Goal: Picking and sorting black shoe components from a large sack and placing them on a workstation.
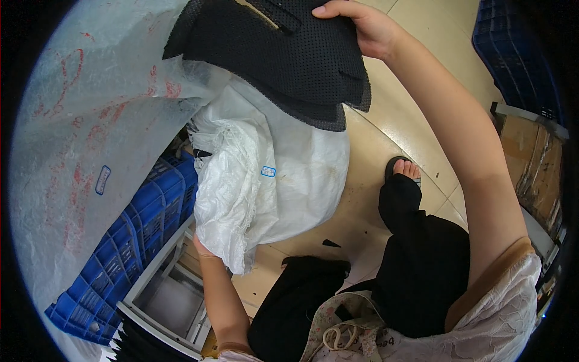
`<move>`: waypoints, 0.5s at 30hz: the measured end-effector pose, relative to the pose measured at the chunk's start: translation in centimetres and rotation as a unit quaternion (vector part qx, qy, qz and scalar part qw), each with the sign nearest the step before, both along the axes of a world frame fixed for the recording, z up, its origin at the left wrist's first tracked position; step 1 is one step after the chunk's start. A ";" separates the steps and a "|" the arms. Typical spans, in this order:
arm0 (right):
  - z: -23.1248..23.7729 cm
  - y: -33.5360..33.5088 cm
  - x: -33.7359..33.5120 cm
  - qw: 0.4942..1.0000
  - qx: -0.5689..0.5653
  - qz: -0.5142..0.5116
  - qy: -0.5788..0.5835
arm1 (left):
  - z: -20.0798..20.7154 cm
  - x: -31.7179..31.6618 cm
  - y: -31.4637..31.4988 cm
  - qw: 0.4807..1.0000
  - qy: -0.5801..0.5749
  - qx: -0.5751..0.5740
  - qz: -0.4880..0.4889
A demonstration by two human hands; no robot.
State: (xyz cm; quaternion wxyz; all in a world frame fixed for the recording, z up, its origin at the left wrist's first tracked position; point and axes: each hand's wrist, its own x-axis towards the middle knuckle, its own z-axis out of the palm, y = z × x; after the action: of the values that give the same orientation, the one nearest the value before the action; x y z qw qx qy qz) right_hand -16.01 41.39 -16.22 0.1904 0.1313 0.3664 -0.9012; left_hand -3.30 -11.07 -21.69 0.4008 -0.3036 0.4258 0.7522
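Note:
At the top, my right hand [371, 30] is closed on the edge of the black mesh fabric pieces [271, 60], its thumb lying over them. The pieces are layered, with notched lower corners, and a thin tan strip [259, 15] shows near the top. Beneath them hangs a crumpled white woven sack [235, 175] with a small blue-edged label [268, 171]. My left hand [203, 246] reaches up under the gathered side of the sack. Its fingers are hidden by the sack, so their grip does not show.
A large translucent plastic sheet [90, 114] with red marks covers the left side. Below it are a blue plastic crate [145, 223] and a pale frame [157, 289]. Another blue crate [518, 54] and a taped cardboard box [528, 163] stand at right. Dark scraps [330, 244] lie on the tiled floor.

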 end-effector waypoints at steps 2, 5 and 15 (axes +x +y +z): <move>-0.1 0.0 0.0 1.000 0.002 -0.001 0.000 | 0.0 0.1 -0.1 1.000 -0.001 -0.001 -0.001; -0.1 0.0 0.2 1.000 0.002 0.002 0.011 | 0.0 0.4 -0.4 1.000 -0.002 -0.002 -0.004; 0.0 -0.3 0.3 1.000 0.025 -0.012 -0.006 | -0.6 0.5 0.2 1.000 0.000 -0.007 -0.006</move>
State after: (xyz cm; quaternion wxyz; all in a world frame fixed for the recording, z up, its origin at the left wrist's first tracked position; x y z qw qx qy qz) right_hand -15.68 41.09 -16.24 0.1785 0.1463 0.3862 -0.8931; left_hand -2.84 -10.89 -22.34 0.4033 -0.3042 0.4330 0.7465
